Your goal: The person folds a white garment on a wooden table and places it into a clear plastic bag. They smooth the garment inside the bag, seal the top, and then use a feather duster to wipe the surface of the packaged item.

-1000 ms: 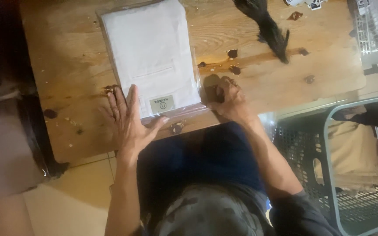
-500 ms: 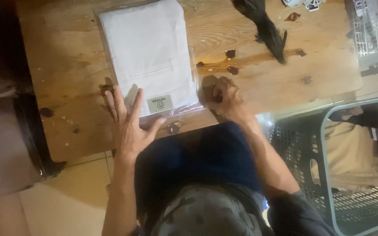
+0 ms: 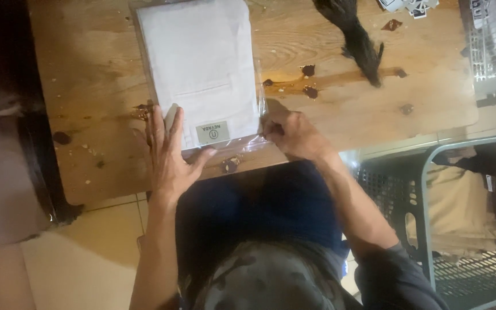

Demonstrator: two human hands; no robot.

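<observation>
- Folded white garment (image 3: 199, 69) already inside its clear bag (image 3: 258, 86), lying at the tabletop's (image 3: 87, 74) near edge.
- Left hand (image 3: 170, 158) presses flat on the bag's corner; right hand (image 3: 294, 135) pinches its open end, apparently not yet sealed.

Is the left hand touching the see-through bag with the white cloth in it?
Touching. The head view shows the left hand lying flat with its fingers on the near left corner of the clear bag, no gap between them.
</observation>
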